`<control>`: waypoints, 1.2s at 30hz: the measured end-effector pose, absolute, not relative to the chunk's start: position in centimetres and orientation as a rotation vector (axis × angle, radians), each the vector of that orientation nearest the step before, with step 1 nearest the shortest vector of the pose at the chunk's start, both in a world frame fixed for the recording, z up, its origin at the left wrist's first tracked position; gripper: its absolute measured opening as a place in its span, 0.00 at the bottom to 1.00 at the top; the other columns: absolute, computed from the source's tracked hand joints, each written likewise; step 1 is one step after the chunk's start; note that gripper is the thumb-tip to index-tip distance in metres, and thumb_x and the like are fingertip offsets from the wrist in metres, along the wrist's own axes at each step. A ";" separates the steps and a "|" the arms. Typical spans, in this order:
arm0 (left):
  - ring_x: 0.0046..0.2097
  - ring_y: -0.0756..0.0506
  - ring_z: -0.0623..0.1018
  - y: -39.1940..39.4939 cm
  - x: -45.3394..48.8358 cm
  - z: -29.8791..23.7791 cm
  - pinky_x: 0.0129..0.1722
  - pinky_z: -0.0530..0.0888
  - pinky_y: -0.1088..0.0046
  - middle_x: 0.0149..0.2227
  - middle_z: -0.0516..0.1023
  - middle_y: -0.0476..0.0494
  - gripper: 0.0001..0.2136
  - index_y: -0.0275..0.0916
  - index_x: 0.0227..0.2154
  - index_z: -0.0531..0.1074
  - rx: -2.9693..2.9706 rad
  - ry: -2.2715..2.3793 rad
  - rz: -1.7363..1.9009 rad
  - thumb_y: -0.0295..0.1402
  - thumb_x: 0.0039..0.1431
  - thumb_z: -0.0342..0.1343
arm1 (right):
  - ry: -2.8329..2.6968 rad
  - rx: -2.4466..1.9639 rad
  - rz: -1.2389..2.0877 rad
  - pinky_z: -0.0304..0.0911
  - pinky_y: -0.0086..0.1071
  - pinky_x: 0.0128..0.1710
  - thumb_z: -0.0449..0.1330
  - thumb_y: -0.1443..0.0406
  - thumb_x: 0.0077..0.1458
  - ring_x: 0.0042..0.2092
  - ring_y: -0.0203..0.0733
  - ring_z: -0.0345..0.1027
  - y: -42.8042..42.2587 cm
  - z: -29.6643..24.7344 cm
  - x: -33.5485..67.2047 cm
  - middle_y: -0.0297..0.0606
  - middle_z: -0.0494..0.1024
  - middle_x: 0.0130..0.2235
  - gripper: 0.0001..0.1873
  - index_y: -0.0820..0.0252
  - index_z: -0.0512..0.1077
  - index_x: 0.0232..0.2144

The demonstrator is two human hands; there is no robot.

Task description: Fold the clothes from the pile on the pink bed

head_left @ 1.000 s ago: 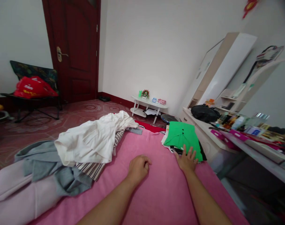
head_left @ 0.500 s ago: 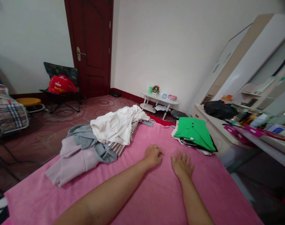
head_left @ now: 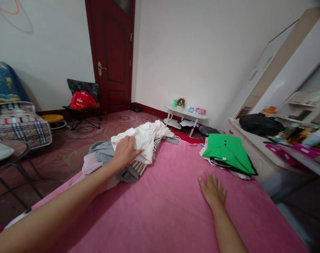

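My left hand [head_left: 126, 150] is over the white garment [head_left: 146, 138], its thumb stretched away from the other fingers. The fingertips reach the cloth, but I see no fold gripped between them. Under and beside the white garment lie a striped garment [head_left: 141, 167], a grey garment [head_left: 99, 149] and a pale lilac one [head_left: 90, 163], all loosely heaped. My right hand [head_left: 213, 189] rests flat with spread fingers on the pink bedspread [head_left: 173, 211]. Just beyond it sits a stack of folded clothes with a green buttoned top [head_left: 225, 147] uppermost.
A dresser [head_left: 244, 135] on the right carries a black bag [head_left: 260, 123] and bottles. Near the far wall stands a small white table [head_left: 186, 112]. Left are a folding chair with a red bag [head_left: 83, 100], a yellow stool [head_left: 52, 118] and a round-topped metal-legged seat [head_left: 16, 154].
My left hand has moved left from the bedspread onto the white garment. My right hand stays flat on the bedspread. The view has turned slightly left.
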State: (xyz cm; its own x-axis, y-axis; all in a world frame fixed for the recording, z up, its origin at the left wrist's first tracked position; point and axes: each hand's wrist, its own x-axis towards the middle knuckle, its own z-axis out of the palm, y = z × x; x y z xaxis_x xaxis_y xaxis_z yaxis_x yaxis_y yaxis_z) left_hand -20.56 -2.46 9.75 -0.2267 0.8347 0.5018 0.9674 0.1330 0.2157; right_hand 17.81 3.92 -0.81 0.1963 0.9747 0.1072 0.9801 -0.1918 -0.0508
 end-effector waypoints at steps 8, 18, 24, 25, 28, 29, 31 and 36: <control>0.44 0.41 0.72 -1.4 -21.9 7.7 0.42 0.66 0.68 0.40 0.74 0.43 0.09 0.42 0.36 0.73 -1.767 -2.131 -0.907 0.40 0.58 0.56 | -1.919 -2.328 -0.052 0.43 0.55 0.61 0.37 0.48 0.60 0.67 0.55 0.40 3.8 -0.7 17.9 0.42 0.49 0.67 0.34 0.54 0.52 0.64; 0.35 0.47 0.76 -6.4 -7.6 12.0 0.33 0.66 0.75 0.34 0.78 0.48 0.05 0.41 0.39 0.67 -2.820 -1.634 -0.979 0.29 0.61 0.50 | -1.809 -1.989 0.116 0.48 0.51 0.60 0.45 0.50 0.57 0.62 0.53 0.54 4.5 -0.9 19.4 0.44 0.64 0.61 0.30 0.58 0.68 0.54; 0.32 0.46 0.76 -10.2 3.2 4.2 0.26 0.66 0.73 0.32 0.78 0.45 0.04 0.40 0.35 0.68 -3.278 -0.553 -0.576 0.35 0.61 0.52 | -1.411 -1.448 0.615 0.61 0.38 0.53 0.46 0.45 0.57 0.51 0.50 0.69 4.8 -1.3 20.8 0.51 0.77 0.48 0.34 0.67 0.72 0.46; 0.32 0.45 0.76 -10.2 4.1 2.7 0.27 0.67 0.72 0.31 0.77 0.43 0.07 0.39 0.34 0.69 -3.243 -0.573 -0.560 0.36 0.62 0.52 | -1.386 -1.391 0.661 0.60 0.39 0.54 0.46 0.45 0.57 0.50 0.50 0.70 4.8 -1.3 20.7 0.51 0.77 0.47 0.33 0.67 0.73 0.45; 0.38 0.46 0.77 -9.5 4.8 0.5 0.38 0.71 0.75 0.35 0.78 0.44 0.10 0.36 0.35 0.72 -3.355 -0.510 -0.721 0.39 0.61 0.54 | -1.403 -1.314 0.725 0.57 0.42 0.56 0.50 0.44 0.56 0.51 0.50 0.69 4.5 -0.7 20.2 0.48 0.79 0.43 0.32 0.66 0.74 0.43; 0.40 0.47 0.77 -9.2 4.5 0.4 0.41 0.70 0.77 0.37 0.78 0.45 0.10 0.36 0.37 0.72 -3.430 -0.481 -0.799 0.39 0.61 0.55 | -1.429 -1.304 0.742 0.56 0.43 0.57 0.51 0.44 0.55 0.51 0.51 0.69 4.3 -0.4 19.8 0.48 0.79 0.44 0.32 0.65 0.74 0.44; 0.42 0.48 0.77 -8.9 3.6 1.0 0.43 0.70 0.80 0.40 0.78 0.45 0.11 0.34 0.40 0.73 -3.553 -0.471 -0.929 0.37 0.61 0.56 | -1.489 -1.275 0.819 0.57 0.43 0.56 0.53 0.45 0.54 0.51 0.50 0.69 3.8 0.3 18.8 0.49 0.78 0.45 0.32 0.65 0.72 0.47; 0.42 0.48 0.77 -9.1 2.7 1.9 0.46 0.69 0.81 0.40 0.78 0.44 0.11 0.33 0.39 0.75 -3.674 -0.465 -1.025 0.36 0.60 0.57 | -1.747 -1.205 1.051 0.62 0.42 0.52 0.62 0.55 0.47 0.50 0.48 0.70 1.6 1.9 14.5 0.46 0.76 0.50 0.38 0.62 0.61 0.59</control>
